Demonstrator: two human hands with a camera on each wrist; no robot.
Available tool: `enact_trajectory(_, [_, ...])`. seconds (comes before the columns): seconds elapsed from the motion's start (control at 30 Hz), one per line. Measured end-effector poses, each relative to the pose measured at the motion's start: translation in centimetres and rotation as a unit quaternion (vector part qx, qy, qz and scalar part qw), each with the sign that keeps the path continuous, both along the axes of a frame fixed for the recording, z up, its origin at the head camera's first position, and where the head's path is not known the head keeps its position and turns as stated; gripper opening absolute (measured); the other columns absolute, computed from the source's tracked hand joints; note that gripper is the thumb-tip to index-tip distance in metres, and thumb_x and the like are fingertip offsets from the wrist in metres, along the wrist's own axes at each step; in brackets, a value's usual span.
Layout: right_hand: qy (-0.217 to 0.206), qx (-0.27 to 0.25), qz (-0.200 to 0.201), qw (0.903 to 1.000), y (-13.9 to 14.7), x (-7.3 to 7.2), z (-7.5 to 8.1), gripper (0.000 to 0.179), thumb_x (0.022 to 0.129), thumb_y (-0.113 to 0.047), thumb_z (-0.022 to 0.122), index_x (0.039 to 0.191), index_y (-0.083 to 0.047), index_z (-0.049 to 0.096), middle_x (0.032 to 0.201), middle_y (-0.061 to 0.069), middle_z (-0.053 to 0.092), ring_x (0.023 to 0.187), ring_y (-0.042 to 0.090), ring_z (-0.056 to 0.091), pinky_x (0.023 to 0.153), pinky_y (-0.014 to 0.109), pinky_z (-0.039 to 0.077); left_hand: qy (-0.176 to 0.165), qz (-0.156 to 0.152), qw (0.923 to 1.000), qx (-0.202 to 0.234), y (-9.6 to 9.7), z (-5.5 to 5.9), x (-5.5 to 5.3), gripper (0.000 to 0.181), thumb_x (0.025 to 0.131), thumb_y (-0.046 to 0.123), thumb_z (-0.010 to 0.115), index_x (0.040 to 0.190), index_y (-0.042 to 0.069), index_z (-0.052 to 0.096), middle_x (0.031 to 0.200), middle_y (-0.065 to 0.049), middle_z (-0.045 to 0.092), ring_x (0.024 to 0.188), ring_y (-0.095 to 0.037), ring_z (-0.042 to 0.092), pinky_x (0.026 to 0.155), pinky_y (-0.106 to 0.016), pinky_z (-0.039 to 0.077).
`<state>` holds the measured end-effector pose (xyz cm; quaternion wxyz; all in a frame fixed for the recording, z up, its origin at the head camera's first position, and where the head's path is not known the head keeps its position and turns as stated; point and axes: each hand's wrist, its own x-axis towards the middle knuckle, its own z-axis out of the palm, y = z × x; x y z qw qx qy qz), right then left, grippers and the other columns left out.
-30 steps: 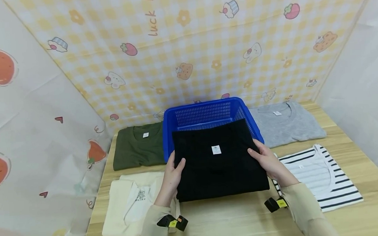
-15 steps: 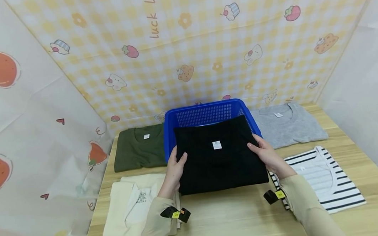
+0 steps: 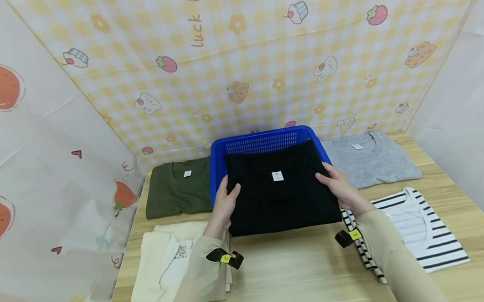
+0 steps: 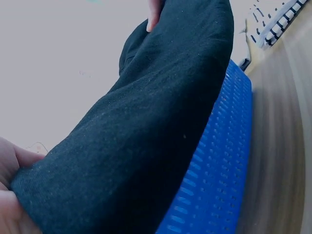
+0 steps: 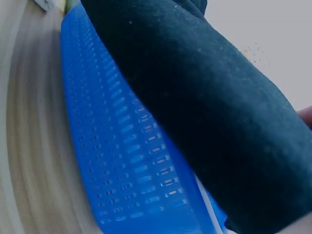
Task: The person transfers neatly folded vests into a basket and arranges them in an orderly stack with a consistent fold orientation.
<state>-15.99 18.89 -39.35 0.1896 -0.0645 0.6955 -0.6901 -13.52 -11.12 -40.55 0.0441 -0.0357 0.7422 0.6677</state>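
Note:
A folded black T-shirt [image 3: 281,199] with a white neck label spans the space between my two hands, over the front part of a blue plastic basket [image 3: 216,170]. My left hand [image 3: 223,206] grips its left side, thumb on top and the other fingers tucked under the cloth. On the opposite side my right hand [image 3: 342,187] holds it the same way. In the left wrist view the shirt [image 4: 141,122] hangs in front of the basket's perforated wall [image 4: 229,131]. The right wrist view shows the cloth [image 5: 204,97] close over the basket's rim. Most of the basket's inside is hidden.
Folded tops lie around the basket on the wooden table [image 3: 289,276]: dark green [image 3: 176,195] at back left, cream [image 3: 149,270] at front left, grey [image 3: 370,167] at back right, striped white [image 3: 436,245] at front right. A checked cloth [image 3: 262,68] hangs behind.
Both hands have moved forward, away from the body, carrying the black T-shirt further over the basket. More of the table in front of the shirt now shows.

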Motion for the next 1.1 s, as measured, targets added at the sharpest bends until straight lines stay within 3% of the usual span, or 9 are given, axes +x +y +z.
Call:
enact_trajectory(0.2, [-0.009,0.006,0.002,0.9999,0.1,-1.0,0.5,0.056,0.099,-0.022,0.036,0.146,-0.005,0.009,0.101,-0.012,0.054,0.084,0.004,0.060,0.073,0.026,0.050,-0.021,0.009,0.9997,-0.011,0.2,0.5,-1.0,0.058,0.096,0.024,0.044,0.146,0.012,0.017,0.150,-0.011,0.016,0.136,-0.031,0.012,0.106,-0.053,0.017])
enact_trajectory(0.4, [-0.016,0.014,0.004,0.9998,0.1,-2.2,0.8,0.055,0.099,-0.022,0.034,0.146,-0.008,0.008,0.103,-0.011,0.053,0.085,0.005,0.060,0.073,0.027,0.051,-0.024,0.017,0.9995,-0.007,0.4,0.6,-2.3,0.054,0.096,0.022,0.044,0.145,0.013,0.022,0.148,-0.009,0.022,0.135,-0.029,0.018,0.106,-0.051,0.021])
enact_trajectory(0.53, [-0.021,0.025,0.005,0.9995,-0.1,-3.2,0.8,0.054,0.099,-0.022,0.033,0.147,-0.010,0.009,0.117,0.006,0.050,0.085,0.005,0.060,0.074,0.028,0.051,-0.030,0.016,0.9993,-0.016,0.4,0.8,-3.3,0.055,0.096,0.022,0.044,0.145,0.014,0.020,0.149,-0.008,0.019,0.136,-0.029,0.016,0.106,-0.050,0.020])
enact_trajectory(0.67, [-0.033,0.042,0.002,0.9986,-0.3,-4.3,0.8,0.056,0.100,-0.023,0.032,0.147,-0.012,0.005,0.135,0.021,0.034,0.085,0.003,0.058,0.076,0.027,0.050,-0.028,0.009,0.9993,-0.023,0.3,0.9,-4.1,0.055,0.097,0.022,0.042,0.146,0.016,0.018,0.150,-0.007,0.017,0.136,-0.028,0.015,0.107,-0.050,0.020])
enact_trajectory(0.87, [-0.045,0.046,-0.002,0.9979,-0.9,-5.6,1.0,0.053,0.099,-0.023,0.032,0.147,-0.012,0.010,0.127,0.015,0.041,0.083,0.006,0.059,0.074,0.028,0.050,-0.044,0.012,0.9983,-0.036,0.0,1.3,-5.2,0.056,0.097,0.025,0.042,0.146,0.018,0.015,0.151,-0.005,0.013,0.137,-0.027,0.011,0.107,-0.050,0.019])
enact_trajectory(1.1, [-0.064,0.079,-0.003,0.9948,-1.4,-7.3,1.2,0.059,0.099,-0.024,0.033,0.147,-0.017,0.000,0.142,0.022,0.028,0.080,0.004,0.058,0.072,0.025,0.050,-0.047,0.011,0.9986,-0.023,-0.1,1.2,-6.6,0.054,0.097,0.024,0.041,0.146,0.019,0.018,0.150,-0.005,0.018,0.135,-0.028,0.020,0.106,-0.049,0.023])
